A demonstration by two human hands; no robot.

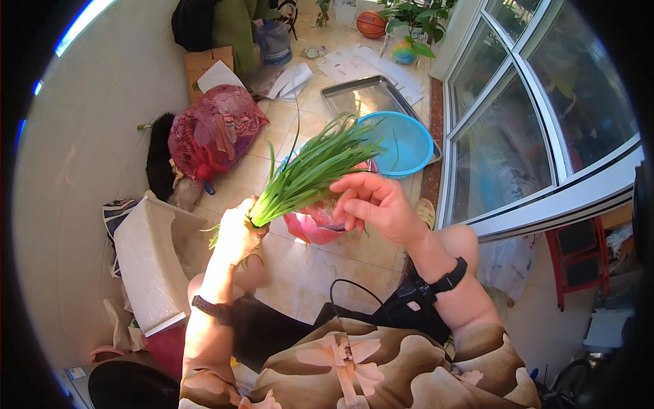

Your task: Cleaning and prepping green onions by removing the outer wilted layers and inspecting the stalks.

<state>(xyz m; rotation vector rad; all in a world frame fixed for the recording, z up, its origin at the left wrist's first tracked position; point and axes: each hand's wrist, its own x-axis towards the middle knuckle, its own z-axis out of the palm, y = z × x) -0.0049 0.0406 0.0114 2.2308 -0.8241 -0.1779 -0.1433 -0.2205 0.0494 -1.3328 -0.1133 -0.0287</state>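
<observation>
My left hand point(241, 230) is closed around the base of a bunch of long green leaves, which look like garlic chives point(317, 163). The leaves fan out to the upper right, and a few short ends poke out below the fist. Just right of the bunch is my right hand point(378, 204), its fingers loosely bent and apart, with nothing visible in them. Below both hands, a pink plastic bag point(316, 230) stands on the floor, partly hidden by the leaves. Beyond the leaf tips sits a blue plastic colander point(409, 145) with a stray leaf in it.
A metal tray point(352, 94) lies partly under the colander. To the left are a stuffed red mesh bag point(214, 133) and a white foam-like box point(148, 266). A glass-paned door point(506, 138) borders the right side. Farther off are a basketball point(371, 24) and flattened cardboard point(357, 64).
</observation>
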